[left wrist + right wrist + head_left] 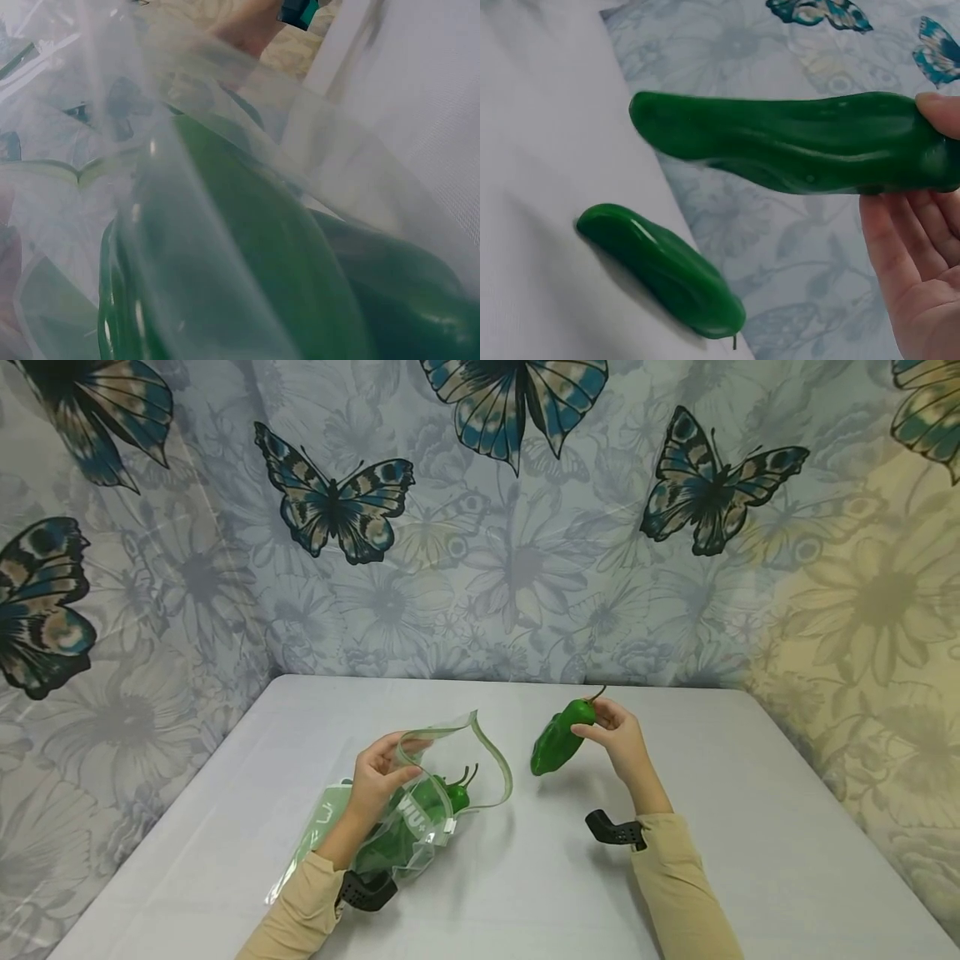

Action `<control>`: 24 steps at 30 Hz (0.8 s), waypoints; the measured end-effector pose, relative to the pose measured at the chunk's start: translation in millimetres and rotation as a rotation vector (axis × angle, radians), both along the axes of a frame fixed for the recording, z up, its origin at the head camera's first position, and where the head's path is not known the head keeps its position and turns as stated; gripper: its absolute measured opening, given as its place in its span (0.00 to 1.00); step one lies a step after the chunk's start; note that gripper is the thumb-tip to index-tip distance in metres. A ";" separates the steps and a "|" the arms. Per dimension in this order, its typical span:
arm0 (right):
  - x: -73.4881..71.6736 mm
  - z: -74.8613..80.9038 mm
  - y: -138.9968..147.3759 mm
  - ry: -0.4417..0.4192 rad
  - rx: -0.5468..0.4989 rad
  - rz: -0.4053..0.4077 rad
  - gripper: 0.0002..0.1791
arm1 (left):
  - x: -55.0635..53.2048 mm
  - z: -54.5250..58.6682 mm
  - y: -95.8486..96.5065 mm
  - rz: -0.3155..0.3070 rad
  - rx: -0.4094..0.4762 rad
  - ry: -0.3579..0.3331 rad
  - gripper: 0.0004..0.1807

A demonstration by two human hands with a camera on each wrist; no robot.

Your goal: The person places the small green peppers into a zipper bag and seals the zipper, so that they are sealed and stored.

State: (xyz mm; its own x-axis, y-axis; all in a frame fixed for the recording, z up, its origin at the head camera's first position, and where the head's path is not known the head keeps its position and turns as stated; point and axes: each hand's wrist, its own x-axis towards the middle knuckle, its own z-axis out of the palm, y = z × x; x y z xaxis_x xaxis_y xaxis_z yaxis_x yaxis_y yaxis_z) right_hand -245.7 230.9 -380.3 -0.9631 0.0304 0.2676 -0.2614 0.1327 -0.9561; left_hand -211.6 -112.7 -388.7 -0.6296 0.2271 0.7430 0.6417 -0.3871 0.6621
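My left hand (378,777) pinches the rim of a clear zip bag (509,772), whose mouth gapes toward the right. Several green peppers (386,843) lie inside it, two stems poking up near the opening. Through the cloudy plastic, the left wrist view shows a pepper (255,217) up close. To the right of the bag, my right hand (621,742) holds another green pepper (566,739) near its stem end, thumb on one side and fingers on the other. Beyond it, one more pepper (660,270) lies on the table in the right wrist view.
A flat clear package with green print (324,818) lies to the left, partly behind my left forearm. The white table (750,777) ends at a butterfly-patterned cloth backdrop (525,568). Each wrist wears a black camera mount (615,828).
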 end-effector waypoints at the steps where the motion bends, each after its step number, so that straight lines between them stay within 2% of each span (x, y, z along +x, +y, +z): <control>1: 0.2 0.5 -0.7 0.004 -0.015 0.008 0.27 | -0.2 -0.1 -0.2 0.003 -0.002 0.002 0.21; 7: 0.6 2.3 -4.1 0.041 -0.070 0.036 0.22 | -1.9 -0.5 -1.2 -0.002 0.002 0.015 0.21; 17: 1.3 2.0 -5.3 0.033 -0.048 0.016 0.24 | 0.1 0.1 -1.7 0.004 -0.002 0.008 0.21; 24: 4.2 7.0 -7.8 0.083 -0.066 0.034 0.21 | -0.8 0.4 -1.8 0.012 -0.004 0.002 0.21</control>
State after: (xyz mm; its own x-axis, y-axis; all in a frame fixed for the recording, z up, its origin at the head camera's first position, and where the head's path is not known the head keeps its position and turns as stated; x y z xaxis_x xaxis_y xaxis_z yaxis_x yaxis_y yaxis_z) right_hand -241.5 223.1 -373.3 -0.9384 0.0181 0.3450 -0.3435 0.0593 -0.9373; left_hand -212.4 -114.5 -388.3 -0.6306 0.2229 0.7434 0.6477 -0.3766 0.6623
